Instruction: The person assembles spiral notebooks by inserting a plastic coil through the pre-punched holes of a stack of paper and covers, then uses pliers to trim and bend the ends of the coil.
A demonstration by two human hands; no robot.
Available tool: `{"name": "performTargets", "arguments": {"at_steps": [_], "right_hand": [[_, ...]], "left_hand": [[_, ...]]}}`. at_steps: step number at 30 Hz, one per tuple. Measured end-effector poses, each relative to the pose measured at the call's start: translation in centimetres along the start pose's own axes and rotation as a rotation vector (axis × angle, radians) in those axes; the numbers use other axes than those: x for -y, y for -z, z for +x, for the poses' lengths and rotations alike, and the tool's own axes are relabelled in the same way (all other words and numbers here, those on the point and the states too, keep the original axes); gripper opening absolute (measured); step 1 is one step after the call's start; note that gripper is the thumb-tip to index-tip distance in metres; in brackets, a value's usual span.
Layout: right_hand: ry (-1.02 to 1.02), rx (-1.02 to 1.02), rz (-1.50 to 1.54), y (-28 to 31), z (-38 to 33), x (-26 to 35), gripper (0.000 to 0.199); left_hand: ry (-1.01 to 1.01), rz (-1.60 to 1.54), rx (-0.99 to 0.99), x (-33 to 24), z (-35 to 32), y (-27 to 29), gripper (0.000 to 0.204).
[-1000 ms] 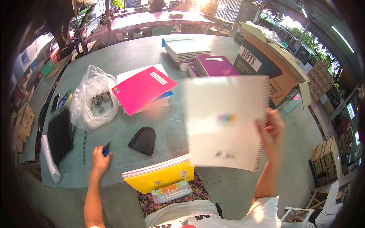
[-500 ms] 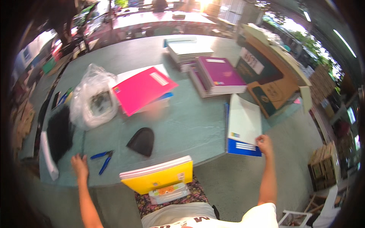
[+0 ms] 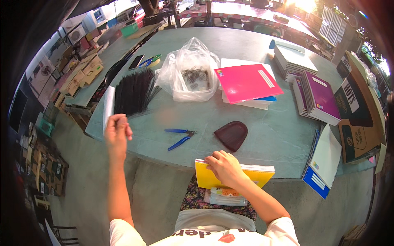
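My left hand [image 3: 118,133] is raised at the table's left edge, fingers curled together, beside a bundle of thin black strands [image 3: 135,92]. Whether a strand is pinched there is too fine to make out. A white roll [image 3: 109,104] lies along the bundle. My right hand [image 3: 225,166] grips the upper edge of a yellow notebook [image 3: 258,177], which stands with several others on my lap against the table. A flat clear packet [image 3: 225,199] rests below it. Blue-handled cutters [image 3: 179,138] and a dark rounded pad [image 3: 232,136] lie between my hands.
Beyond lie a clear plastic bag [image 3: 186,78] with small dark pieces, pink-covered notebooks [image 3: 248,84], and purple [image 3: 322,96] and white [image 3: 293,59] stacks. A blue spiral notebook [image 3: 322,162] overhangs the right edge near a cardboard box [image 3: 357,106]. A phone [image 3: 136,62] lies at the far left.
My view has turned left. My right hand has left the blue spiral notebook and come to the yellow notebook. My left hand has lifted from the table beside the cutters toward the black strands, fingers curling.
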State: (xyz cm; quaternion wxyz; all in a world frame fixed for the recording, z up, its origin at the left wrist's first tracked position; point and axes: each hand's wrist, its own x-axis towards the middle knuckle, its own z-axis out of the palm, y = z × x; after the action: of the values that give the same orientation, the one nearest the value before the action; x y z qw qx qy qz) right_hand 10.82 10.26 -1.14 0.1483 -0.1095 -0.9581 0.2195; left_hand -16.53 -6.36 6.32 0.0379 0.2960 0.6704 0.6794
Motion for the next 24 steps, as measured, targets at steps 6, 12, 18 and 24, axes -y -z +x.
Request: {"name": "performTargets", "arguments": {"at_steps": [6, 12, 18, 24], "right_hand": [[0.204, -0.119, -0.003, -0.7, -1.6, 0.1, 0.03], [0.399, -0.299, -0.178, -0.4, -3.2, 0.6, 0.039], [0.363, -0.232, -0.138, -1.0, -4.0, 1.5, 0.04], [0.416, -0.3, -0.146, -1.5, -4.1, 0.9, 0.036]], "left_hand": [[-0.175, -0.305, -0.274, -5.7, -3.0, 2.7, 0.019], [0.21, 0.398, 0.513, 0.2, -8.5, -1.7, 0.02], [0.02, 0.483, 0.683, 3.2, -13.6, -4.8, 0.019], [0.283, 0.284, 1.053, 2.5, -9.9, -7.8, 0.026]]}}
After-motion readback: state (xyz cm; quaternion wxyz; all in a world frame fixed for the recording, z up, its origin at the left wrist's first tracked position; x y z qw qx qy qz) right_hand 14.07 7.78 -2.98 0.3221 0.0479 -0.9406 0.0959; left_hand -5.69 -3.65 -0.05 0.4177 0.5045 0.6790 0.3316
